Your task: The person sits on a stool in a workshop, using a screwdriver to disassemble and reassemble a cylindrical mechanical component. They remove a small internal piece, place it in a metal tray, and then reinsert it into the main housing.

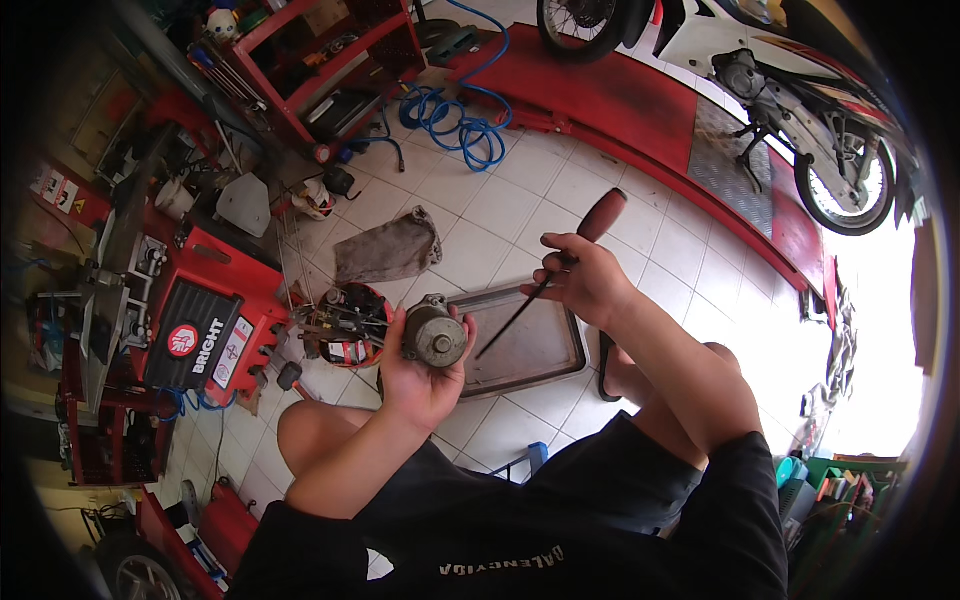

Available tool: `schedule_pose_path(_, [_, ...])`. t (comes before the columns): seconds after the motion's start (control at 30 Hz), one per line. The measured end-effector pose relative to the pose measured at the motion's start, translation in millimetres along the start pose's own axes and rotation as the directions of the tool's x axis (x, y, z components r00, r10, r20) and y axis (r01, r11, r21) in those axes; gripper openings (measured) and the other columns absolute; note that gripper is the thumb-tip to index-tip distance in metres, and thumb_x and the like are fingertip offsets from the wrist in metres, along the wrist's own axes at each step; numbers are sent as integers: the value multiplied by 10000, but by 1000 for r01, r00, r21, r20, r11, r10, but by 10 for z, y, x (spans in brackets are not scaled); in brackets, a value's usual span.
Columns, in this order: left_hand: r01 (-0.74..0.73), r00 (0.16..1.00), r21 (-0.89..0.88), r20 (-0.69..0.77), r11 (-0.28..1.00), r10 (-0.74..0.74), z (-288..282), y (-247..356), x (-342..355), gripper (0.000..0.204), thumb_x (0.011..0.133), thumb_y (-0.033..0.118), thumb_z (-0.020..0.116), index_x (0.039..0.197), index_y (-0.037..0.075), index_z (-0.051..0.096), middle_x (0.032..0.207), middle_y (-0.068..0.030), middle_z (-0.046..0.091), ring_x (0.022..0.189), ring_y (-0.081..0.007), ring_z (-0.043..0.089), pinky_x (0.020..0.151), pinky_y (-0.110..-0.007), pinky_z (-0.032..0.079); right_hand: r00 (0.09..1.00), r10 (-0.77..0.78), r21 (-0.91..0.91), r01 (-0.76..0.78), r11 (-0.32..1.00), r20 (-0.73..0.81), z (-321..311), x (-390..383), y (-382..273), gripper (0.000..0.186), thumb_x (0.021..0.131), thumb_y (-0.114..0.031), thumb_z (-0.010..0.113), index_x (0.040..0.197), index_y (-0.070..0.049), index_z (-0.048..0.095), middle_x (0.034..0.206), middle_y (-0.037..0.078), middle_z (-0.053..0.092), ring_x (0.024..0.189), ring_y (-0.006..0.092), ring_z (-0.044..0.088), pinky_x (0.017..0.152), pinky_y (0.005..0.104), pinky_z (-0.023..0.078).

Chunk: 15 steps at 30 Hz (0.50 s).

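My left hand (pixel 420 390) is closed round a grey cylindrical metal motor (pixel 436 338), its round end with a small centre boss facing up. In my right hand (pixel 590 280) is a long screwdriver (pixel 604 214). Its dark red handle points up and away, and the thin dark shaft slants down to the left. The shaft's tip is near the motor but apart from it. Below both hands a shallow metal tray (pixel 575 340) lies on the floor. A round red container of tools (pixel 345 318) stands just left of the motor.
A grimy grey rag (pixel 388 246) lies on the white tiles beyond the motor. Left stands a red and black machine (pixel 205 325). Coiled blue hose (pixel 455 125) lies by a red tool rack (pixel 330 70). A motorcycle (pixel 780 90) stands on a red lift platform (pixel 640 130).
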<state>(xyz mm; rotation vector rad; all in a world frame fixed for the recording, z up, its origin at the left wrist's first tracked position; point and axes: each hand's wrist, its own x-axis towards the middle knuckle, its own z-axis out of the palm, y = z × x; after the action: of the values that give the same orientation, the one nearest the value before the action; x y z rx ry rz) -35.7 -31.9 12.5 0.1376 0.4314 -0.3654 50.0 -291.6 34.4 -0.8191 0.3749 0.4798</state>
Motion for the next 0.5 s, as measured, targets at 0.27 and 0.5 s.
schedule_pose_path(0.27, [301, 915, 112, 247, 947, -320, -278, 53, -61, 562, 956, 535, 644, 1162, 12, 640, 1081, -128, 695, 1039, -267, 656, 817, -366, 570, 931, -308, -76, 328, 942, 195, 89, -320, -293, 500, 990, -42, 587, 1441, 43, 388, 1151, 125, 598, 1102, 295, 658, 974, 453, 582])
schedule_pose_path(0.5, [45, 998, 187, -61, 981, -34, -108, -110, -112, 585, 956, 549, 637, 1209, 21, 634, 1191, -142, 639, 877, -245, 609, 729, -325, 479, 888, -398, 37, 400, 916, 231, -175, -247, -386, 426, 1022, -79, 591, 1394, 54, 431, 1213, 161, 636, 1055, 269, 701, 971, 421, 589])
